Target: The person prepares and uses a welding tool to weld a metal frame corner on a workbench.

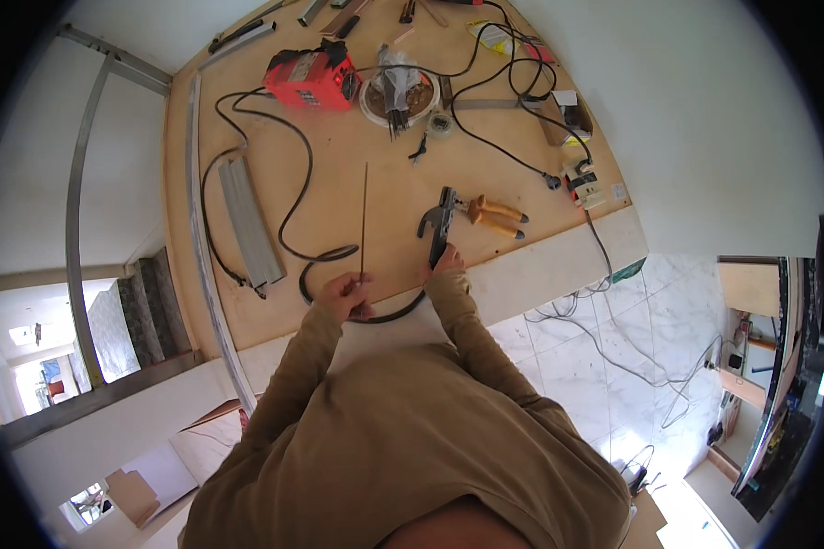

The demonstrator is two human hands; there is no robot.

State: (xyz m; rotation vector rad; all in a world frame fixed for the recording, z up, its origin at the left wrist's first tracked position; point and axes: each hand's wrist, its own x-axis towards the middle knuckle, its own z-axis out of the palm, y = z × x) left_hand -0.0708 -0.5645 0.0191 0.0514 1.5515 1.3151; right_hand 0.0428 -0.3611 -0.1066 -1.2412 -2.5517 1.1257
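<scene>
One worktop [339,146], red welder [309,87] toward its far left. Right hand [447,261]: fingers wrapped round the holder [442,221], near the worktop's front edge. Left hand [341,296]: fingers pinched on the rod [365,210], left of the holder and apart from it. Step looks like loading the rod; next move likely calls for squeezing the holder's lever [425,223] and lining up the rod's end.

Wooden worktop [403,197], red machine [304,84], black cable [310,165], grey metal channel [250,222], orange-handled pliers [478,209]
</scene>
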